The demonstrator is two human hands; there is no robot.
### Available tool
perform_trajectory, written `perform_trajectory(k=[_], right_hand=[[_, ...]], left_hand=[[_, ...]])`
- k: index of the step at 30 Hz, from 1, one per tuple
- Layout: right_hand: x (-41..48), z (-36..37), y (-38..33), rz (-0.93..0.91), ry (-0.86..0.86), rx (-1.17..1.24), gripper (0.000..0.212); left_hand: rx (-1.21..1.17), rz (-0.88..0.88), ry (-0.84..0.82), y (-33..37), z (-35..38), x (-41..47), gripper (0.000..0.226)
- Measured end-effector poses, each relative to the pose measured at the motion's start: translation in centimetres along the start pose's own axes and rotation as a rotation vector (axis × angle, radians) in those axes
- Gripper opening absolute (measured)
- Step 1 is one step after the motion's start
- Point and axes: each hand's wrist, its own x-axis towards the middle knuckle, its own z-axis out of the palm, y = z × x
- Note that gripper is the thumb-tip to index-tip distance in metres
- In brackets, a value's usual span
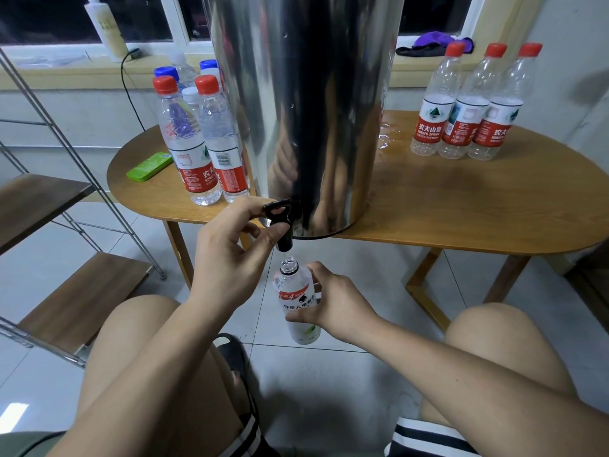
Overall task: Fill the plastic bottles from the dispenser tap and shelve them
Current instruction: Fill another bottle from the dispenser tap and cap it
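Head view: left hand [237, 245] pinches the black tap [282, 225] at the table's [461, 209] front edge; right hand [333, 301] grips an uncapped bottle [296, 298] upright, mouth up, directly beneath the spout.

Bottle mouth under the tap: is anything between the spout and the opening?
Nothing visible. The uncapped bottle, held by the right hand, sits directly below the black tap spout; the left hand is on the tap lever, beside the spout.
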Motion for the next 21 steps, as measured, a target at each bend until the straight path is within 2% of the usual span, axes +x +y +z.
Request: perform_trajectory(k=[21], right_hand=[[0.14,0.04,0.09,-0.007,-0.005,-0.018,0.076]], left_hand=[[0.01,-0.014,0.0,-0.23,-0.1,-0.02,0.018]])
